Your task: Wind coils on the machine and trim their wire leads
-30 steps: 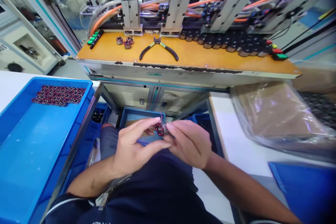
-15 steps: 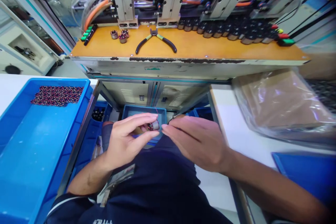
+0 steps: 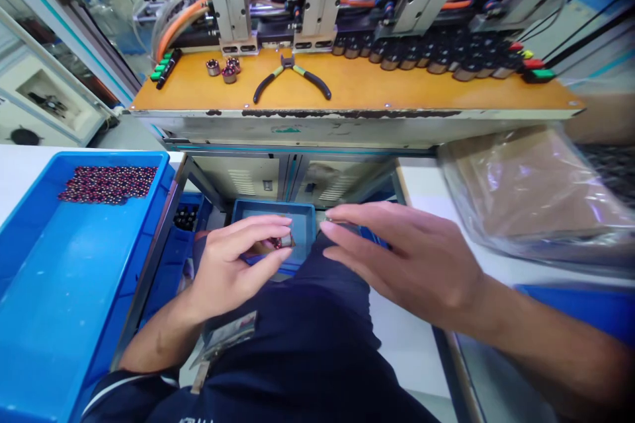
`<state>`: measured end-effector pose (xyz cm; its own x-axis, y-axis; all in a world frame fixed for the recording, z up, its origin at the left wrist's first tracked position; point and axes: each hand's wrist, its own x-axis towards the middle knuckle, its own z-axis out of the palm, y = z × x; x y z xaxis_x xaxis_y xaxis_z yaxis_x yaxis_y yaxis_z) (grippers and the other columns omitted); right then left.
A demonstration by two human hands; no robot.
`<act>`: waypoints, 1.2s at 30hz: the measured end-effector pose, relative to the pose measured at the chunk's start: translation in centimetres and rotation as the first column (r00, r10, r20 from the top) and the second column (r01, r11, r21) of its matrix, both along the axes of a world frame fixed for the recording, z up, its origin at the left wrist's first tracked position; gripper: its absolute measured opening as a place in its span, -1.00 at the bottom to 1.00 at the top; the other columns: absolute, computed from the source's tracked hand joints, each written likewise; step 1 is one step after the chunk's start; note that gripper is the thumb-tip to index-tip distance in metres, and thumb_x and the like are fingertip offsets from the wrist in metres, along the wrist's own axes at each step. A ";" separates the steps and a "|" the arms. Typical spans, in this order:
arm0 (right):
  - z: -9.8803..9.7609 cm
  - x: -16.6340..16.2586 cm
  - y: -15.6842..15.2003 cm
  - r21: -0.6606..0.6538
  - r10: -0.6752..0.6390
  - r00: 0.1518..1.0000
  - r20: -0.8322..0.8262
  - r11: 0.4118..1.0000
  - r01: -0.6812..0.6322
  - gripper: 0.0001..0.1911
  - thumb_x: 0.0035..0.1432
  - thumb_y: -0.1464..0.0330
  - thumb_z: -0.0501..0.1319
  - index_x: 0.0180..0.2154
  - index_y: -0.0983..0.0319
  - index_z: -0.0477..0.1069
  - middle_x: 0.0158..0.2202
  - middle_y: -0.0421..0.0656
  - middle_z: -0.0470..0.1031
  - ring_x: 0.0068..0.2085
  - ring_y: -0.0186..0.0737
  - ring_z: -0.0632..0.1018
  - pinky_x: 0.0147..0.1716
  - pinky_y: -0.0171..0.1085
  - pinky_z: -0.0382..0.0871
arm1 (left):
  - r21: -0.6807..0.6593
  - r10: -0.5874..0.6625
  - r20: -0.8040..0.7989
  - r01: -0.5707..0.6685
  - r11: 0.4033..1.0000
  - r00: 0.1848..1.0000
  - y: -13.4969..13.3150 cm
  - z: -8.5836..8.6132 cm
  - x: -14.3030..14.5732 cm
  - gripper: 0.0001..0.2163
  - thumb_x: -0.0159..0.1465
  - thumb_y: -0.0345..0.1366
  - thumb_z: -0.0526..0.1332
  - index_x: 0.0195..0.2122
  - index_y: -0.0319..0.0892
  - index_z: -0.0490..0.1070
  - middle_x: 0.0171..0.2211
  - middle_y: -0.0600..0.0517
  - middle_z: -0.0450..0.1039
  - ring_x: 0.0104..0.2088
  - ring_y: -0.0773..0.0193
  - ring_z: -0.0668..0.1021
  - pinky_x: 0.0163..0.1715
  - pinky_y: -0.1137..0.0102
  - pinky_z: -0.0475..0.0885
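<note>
My left hand (image 3: 233, 258) grips a small wound motor stator (image 3: 285, 240) between thumb and fingertips. The stator has a grey metal rim and dark red windings, partly covered by my fingers. To its right, and apart from it, is my right hand (image 3: 411, 251). The fingertips of that hand come close together around a tiny dark thing (image 3: 328, 219), too small to name. Both hands are above my lap, in front of a blue bin (image 3: 308, 211) on a lower level.
A blue tray (image 3: 54, 291) with rows of red-wound parts (image 3: 106, 184) stands at left. Across the orange bench (image 3: 357, 89) are pliers (image 3: 292, 73), several loose stators (image 3: 229, 74), a marker (image 3: 169, 69) and dark cylindrical parts (image 3: 439, 63). Plastic-wrapped cardboard (image 3: 526, 192) lies right.
My right hand has moved right and slightly up, away from the stator, its fingers spreading somewhat. My left hand has shifted slightly left, with the stator still in it.
</note>
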<state>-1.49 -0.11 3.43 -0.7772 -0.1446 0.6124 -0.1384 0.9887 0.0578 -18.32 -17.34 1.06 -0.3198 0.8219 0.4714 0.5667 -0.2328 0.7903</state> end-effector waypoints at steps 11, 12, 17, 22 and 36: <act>0.7 -3.0 -0.6 -0.727 0.374 0.833 0.408 0.685 0.049 -0.63 0.40 0.32 0.02 -0.43 0.29 0.40 -0.46 -0.17 0.42 -0.42 -0.34 0.40 -0.42 -0.35 0.30 | 0.047 -0.042 -0.036 0.043 0.998 0.998 -0.5 -0.1 -0.3 -0.73 0.14 -0.53 0.39 -0.12 -0.23 0.55 -0.12 -0.13 0.63 -0.13 0.25 0.66 -0.20 0.49 0.60; 1.0 -3.2 -0.5 -0.825 0.473 0.752 0.459 0.542 0.162 -0.63 0.39 0.28 0.05 -0.45 0.29 0.40 -0.50 -0.19 0.41 -0.44 -0.36 0.40 -0.45 -0.37 0.29 | 0.057 -0.042 -0.035 0.044 0.997 0.999 -0.7 -0.3 -0.4 -0.73 0.14 -0.54 0.39 -0.13 -0.22 0.56 -0.12 -0.12 0.63 -0.13 0.25 0.66 -0.18 0.47 0.60; 3.0 -7.1 2.5 -0.835 0.264 0.860 0.437 0.474 0.279 -0.72 0.21 0.20 0.22 -0.40 0.29 0.47 -0.46 -0.18 0.48 -0.42 -0.31 0.44 -0.40 -0.31 0.33 | 0.107 0.003 0.018 -0.005 0.994 1.000 -1.6 -1.0 -1.0 -0.72 0.15 -0.56 0.37 -0.13 -0.16 0.56 -0.07 -0.11 0.61 -0.12 0.24 0.66 -0.12 0.42 0.59; 3.9 -16.3 7.5 -0.601 -0.393 0.916 0.083 0.713 0.361 -0.55 0.08 0.25 0.38 -0.06 0.38 0.45 -0.07 0.08 0.50 -0.04 0.00 0.50 0.00 -0.06 0.36 | 0.137 0.149 0.161 -0.172 0.975 0.976 -1.8 -1.4 -1.3 -0.68 0.16 -0.58 0.34 -0.11 -0.09 0.58 -0.05 -0.08 0.61 -0.08 0.22 0.65 -0.17 0.43 0.60; 4.5 -18.4 12.4 -0.105 -0.355 0.693 0.628 0.843 0.528 -0.46 0.00 0.19 0.42 -0.05 0.42 0.49 -0.12 0.12 0.54 -0.13 -0.03 0.55 -0.10 -0.10 0.35 | 0.153 0.287 0.306 -0.345 0.926 0.908 -3.4 -1.6 -1.2 -0.74 0.18 -0.53 0.34 -0.14 -0.12 0.61 -0.05 -0.11 0.61 -0.13 0.17 0.66 -0.24 0.37 0.62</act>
<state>-19.92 12.28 7.98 -0.9157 0.4018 -0.0002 0.3975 0.9059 -0.1463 -19.49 -20.73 -0.54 -0.6867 0.5538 0.4709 0.4051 -0.2463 0.8805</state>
